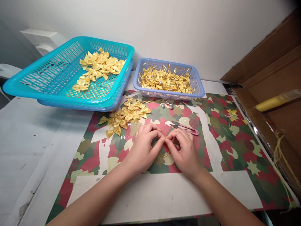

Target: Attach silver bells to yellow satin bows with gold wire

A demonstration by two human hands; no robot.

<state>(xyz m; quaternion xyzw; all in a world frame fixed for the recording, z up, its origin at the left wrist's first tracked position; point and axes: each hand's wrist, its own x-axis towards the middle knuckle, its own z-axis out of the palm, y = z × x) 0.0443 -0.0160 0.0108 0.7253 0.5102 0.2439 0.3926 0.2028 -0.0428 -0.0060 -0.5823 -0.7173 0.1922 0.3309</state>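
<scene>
My left hand and my right hand meet at their fingertips over the patterned sheet. Both pinch a thin gold cord, which hangs below the fingers in a small loop. The pinched part itself is mostly covered by my fingers. Just behind my right hand lies a pair of pink-handled thread snips, partly hidden by the knuckles. Beyond my left hand spreads a loose pile of yellow ribbon bows. Several small silver bells and some straight gold cords rest farther back.
A turquoise basket with yellow bows stands at back left, stacked on a blue one. Behind my hands, a lilac basket holds bows with gold loops and bells. One bow lies at right, near a cardboard box.
</scene>
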